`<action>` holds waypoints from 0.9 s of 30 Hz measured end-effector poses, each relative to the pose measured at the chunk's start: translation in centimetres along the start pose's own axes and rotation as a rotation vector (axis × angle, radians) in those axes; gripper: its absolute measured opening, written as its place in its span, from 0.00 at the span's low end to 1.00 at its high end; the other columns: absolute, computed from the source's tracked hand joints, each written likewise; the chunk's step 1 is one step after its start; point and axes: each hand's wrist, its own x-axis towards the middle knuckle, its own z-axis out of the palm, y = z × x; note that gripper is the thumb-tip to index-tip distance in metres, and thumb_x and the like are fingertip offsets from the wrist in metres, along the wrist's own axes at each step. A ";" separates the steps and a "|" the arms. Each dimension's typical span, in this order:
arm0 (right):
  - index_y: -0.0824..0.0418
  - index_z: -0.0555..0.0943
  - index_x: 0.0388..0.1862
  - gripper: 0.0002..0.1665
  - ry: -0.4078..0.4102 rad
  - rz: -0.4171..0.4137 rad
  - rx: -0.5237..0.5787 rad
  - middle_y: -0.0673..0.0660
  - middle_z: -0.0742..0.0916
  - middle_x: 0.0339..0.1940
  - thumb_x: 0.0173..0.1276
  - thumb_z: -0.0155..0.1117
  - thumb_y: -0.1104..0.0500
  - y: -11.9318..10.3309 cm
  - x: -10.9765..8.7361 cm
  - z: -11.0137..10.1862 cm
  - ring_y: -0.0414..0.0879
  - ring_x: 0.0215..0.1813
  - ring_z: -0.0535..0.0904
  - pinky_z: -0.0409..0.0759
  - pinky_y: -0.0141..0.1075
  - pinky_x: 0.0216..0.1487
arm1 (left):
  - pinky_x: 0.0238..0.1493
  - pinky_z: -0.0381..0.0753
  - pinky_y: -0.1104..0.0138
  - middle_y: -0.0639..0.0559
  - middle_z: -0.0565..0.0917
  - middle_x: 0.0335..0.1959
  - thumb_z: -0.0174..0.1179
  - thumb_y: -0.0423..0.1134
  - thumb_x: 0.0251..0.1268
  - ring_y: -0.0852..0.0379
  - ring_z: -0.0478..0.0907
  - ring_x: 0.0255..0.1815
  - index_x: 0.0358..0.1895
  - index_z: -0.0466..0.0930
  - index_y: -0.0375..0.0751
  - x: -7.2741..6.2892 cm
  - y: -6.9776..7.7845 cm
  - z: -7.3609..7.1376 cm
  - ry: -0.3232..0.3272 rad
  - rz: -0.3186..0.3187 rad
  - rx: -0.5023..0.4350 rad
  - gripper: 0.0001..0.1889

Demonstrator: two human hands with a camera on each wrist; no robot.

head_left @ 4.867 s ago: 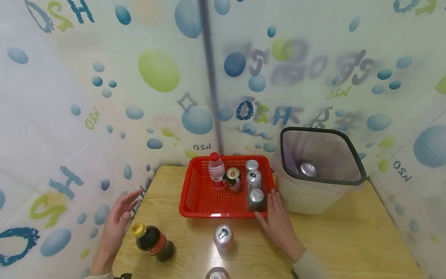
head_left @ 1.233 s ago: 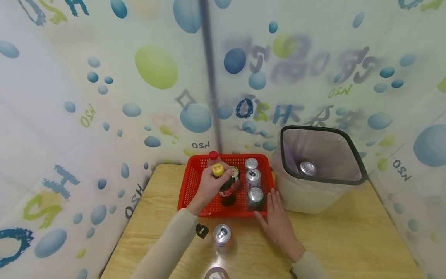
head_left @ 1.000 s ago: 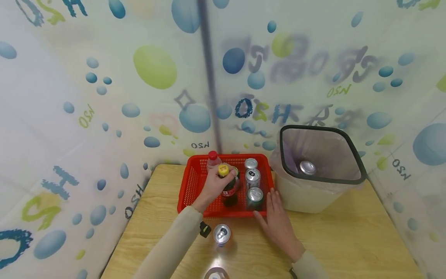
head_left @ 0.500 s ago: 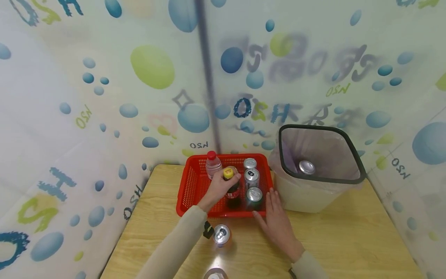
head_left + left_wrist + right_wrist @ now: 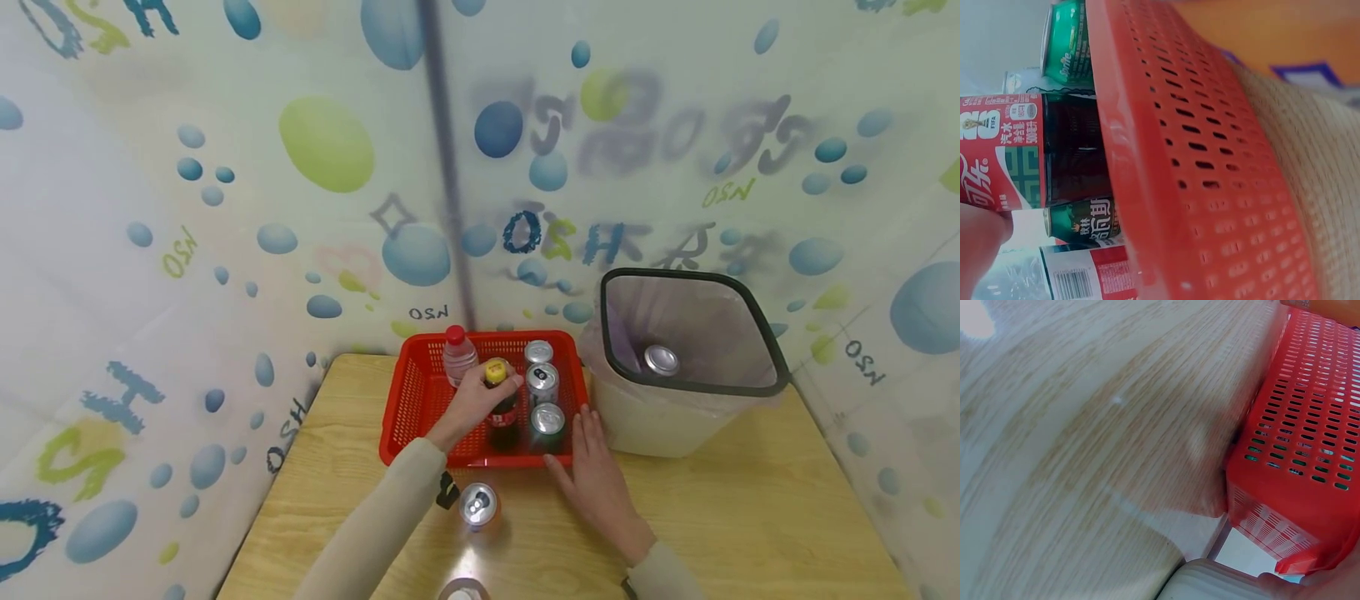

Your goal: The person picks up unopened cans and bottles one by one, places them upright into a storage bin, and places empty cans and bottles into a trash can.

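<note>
My left hand grips a cola bottle just under its yellow cap. The bottle stands upright inside the red basket, its red label large in the left wrist view. Left of it is a clear bottle with a red cap. Three cans run along the basket's right side: a green Sprite can in front, a silver-topped can and another can behind. A green can beyond the cola bottle is mostly hidden in the head view. My right hand rests with straight fingers against the basket's front right corner.
A lined bin with a dark rim stands right of the basket, with a can inside. On the wooden table, an orange can stands before the basket; a clear container is cut off below it.
The cola bottle has gone from the table at left into the basket, carried by my left hand. Over the last second it has shifted slightly right. My right hand has stayed put.
</note>
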 end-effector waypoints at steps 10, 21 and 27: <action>0.79 0.59 0.78 0.53 -0.027 0.018 0.016 0.73 0.56 0.83 0.76 0.61 0.39 0.0 -0.2 -0.1 0.68 0.83 0.49 0.59 0.60 0.77 | 0.62 0.80 0.49 0.52 0.84 0.49 0.69 0.50 0.67 0.51 0.80 0.52 0.52 0.81 0.49 0.3 0.1 0.1 -0.005 0.010 0.089 0.16; 0.80 0.58 0.78 0.53 -0.033 0.021 0.015 0.73 0.56 0.83 0.76 0.60 0.38 -0.3 0.0 -0.3 0.69 0.83 0.48 0.58 0.61 0.77 | 0.66 0.77 0.46 0.48 0.83 0.55 0.68 0.49 0.68 0.48 0.79 0.57 0.58 0.78 0.48 0.3 0.4 0.1 0.012 0.023 0.122 0.20; 0.80 0.59 0.77 0.53 -0.035 0.026 0.011 0.74 0.56 0.83 0.76 0.61 0.39 -0.5 0.0 -0.5 0.70 0.83 0.49 0.60 0.62 0.76 | 0.68 0.75 0.46 0.43 0.80 0.62 0.69 0.49 0.68 0.48 0.78 0.61 0.66 0.73 0.44 0.2 0.0 0.4 0.059 0.068 0.171 0.28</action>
